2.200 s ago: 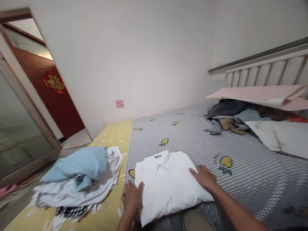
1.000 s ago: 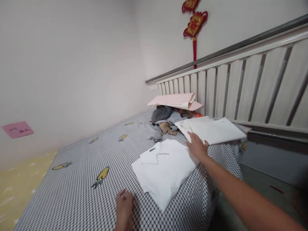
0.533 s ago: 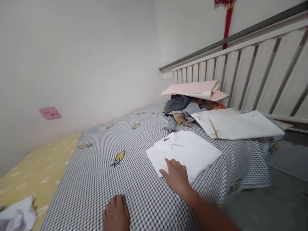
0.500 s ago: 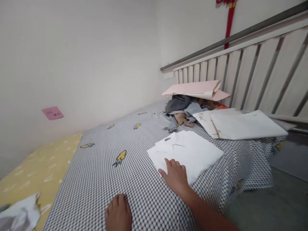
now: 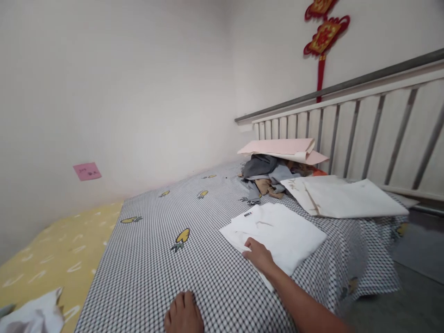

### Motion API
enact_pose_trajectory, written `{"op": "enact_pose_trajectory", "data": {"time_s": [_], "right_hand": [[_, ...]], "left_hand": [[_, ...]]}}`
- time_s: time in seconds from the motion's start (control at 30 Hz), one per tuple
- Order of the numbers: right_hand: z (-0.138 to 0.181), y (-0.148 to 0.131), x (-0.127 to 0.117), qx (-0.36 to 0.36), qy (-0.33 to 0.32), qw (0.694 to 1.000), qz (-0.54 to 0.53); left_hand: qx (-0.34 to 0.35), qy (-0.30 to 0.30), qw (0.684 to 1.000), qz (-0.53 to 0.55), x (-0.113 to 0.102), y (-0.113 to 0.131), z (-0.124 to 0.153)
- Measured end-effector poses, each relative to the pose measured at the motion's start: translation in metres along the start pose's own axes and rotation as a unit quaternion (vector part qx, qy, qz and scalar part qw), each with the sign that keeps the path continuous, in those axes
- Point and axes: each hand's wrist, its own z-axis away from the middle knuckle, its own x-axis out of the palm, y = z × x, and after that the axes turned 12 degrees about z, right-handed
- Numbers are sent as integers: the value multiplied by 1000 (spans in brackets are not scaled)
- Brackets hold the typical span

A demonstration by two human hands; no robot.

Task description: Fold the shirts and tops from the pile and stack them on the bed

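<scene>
A folded white T-shirt (image 5: 287,238) with small dark lettering at its neck lies on the checked bedsheet (image 5: 145,268). My right hand (image 5: 259,255) is at its near left edge, the fingers curled in and pinching the cloth. A strip of white fabric shows below the wrist, along the near side of the shirt. My left hand (image 5: 183,314) rests on the sheet at the bottom of the view, palm down, holding nothing. Its fingers look foreshortened and its wrist is out of view.
Behind the shirt sits a heap of grey and brown clothes (image 5: 263,173) under a folded pink sheet (image 5: 277,146). A flat white folded piece (image 5: 360,199) lies to the right, beside a white slatted rail (image 5: 367,134). White cloth (image 5: 34,314) lies on yellow bedding (image 5: 69,249) at left.
My right hand has gone from lying spread on the shirt to curling its fingers at the near edge. The camera view has tilted up. My left hand stays on the sheet.
</scene>
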Motion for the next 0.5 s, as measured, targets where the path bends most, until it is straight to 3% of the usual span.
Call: {"op": "enact_pose_trajectory", "data": {"time_s": [0.27,0.5], "right_hand": [[-22,15,18,34,-10,996,-83],[-30,16,19,52,-31,994,-89]], "left_hand": [[5,-1,1000,4,-3,2,0],[23,23,999,-11,-3,4,1]]}}
